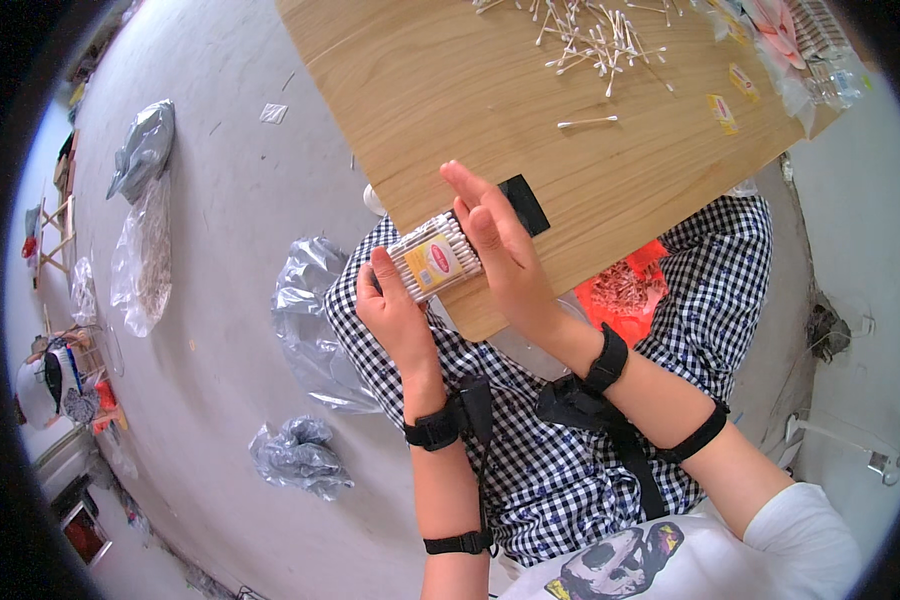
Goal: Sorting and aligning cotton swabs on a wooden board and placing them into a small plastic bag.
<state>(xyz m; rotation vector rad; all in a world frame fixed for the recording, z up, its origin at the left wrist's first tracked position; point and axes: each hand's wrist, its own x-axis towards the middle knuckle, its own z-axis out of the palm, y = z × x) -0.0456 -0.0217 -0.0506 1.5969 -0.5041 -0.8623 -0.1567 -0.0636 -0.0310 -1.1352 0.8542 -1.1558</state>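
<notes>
A clear pack of cotton swabs with a yellow and red label is tilted over the near left corner of the wooden table. My left hand grips its left end, thumb on top and the other fingers mostly hidden behind. At the opposite end, my right hand has its fingers stretched out, with the palm side against or very close to the swab tips. Behind the right hand, a flat black piece lies partly covered on the table. One loose cotton swab lies further back.
Loose cotton swabs are heaped on the table. Yellow labels and plastic wrapping lie at its right end. Below the edge, a red bag holds many thin pieces. Crumpled plastic bags lie on the floor.
</notes>
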